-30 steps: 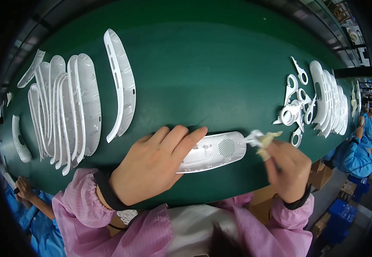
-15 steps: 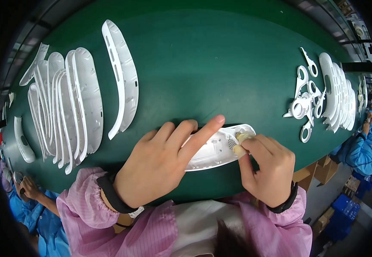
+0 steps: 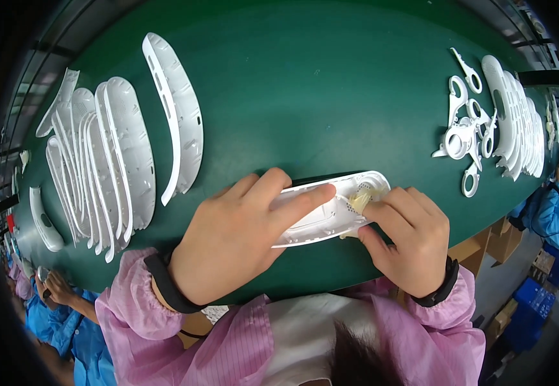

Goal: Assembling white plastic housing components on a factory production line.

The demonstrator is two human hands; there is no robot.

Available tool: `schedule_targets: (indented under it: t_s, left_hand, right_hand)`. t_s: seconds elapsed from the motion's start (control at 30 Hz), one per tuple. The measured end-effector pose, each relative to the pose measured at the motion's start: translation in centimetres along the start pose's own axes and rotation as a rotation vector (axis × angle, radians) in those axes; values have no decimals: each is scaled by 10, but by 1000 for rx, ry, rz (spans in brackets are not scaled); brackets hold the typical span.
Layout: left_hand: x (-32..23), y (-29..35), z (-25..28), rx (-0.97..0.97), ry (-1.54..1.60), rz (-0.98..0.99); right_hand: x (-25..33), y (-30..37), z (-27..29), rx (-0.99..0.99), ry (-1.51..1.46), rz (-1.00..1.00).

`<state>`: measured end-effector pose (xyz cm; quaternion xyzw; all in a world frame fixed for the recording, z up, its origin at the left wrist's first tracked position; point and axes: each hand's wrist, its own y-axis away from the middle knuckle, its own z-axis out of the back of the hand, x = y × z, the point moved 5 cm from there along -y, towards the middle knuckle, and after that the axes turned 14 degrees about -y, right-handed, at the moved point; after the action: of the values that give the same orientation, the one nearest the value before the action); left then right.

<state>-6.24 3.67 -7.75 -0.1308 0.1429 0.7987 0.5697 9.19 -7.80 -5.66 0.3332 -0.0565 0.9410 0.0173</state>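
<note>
Pinning the white plastic shell [image 3: 318, 212] flat on the green table [image 3: 331, 83], left hand [image 3: 241, 241] has its fingers spread wide over it, while the right hand [image 3: 408, 238] pinches a small yellowish pad [image 3: 361, 198] into the perforated end. Biggest risk imo: pressing crooked so the pad sits skewed, or the shell skidding sideways if that left hand eases up

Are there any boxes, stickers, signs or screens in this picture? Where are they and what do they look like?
Cardboard boxes: brown, boxy, under the green table's right edge, beside the right hand.
Blue crates: lower right, on the floor, boxy.
No labels, signs or screens can be made out; the white plastic shell under the left hand looks plain.
</note>
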Motion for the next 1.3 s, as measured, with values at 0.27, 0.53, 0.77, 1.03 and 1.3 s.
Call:
schedule_targets:
  t_s: [0.27, 0.53, 0.77, 1.03, 1.3]
  left_hand:
    - [-1, -8, 13, 39, 43, -53]
    - [-6, 17, 38, 67, 366, 80]
    - [-28, 14, 6, 315, 670, -98]
    - [4, 7, -19, 377, 452, 132]
    - [-14, 1, -14, 212, 384, 34]
  right_hand:
    - [-3, 0, 6, -59, -112, -44]
    - [6, 5, 16, -211, -265, -58]
    - [11, 5, -2, -54, -297, -238]
    - [-95, -13, 144, -440, 39, -106]
    - [-230, 11, 207, -483, 496, -437]
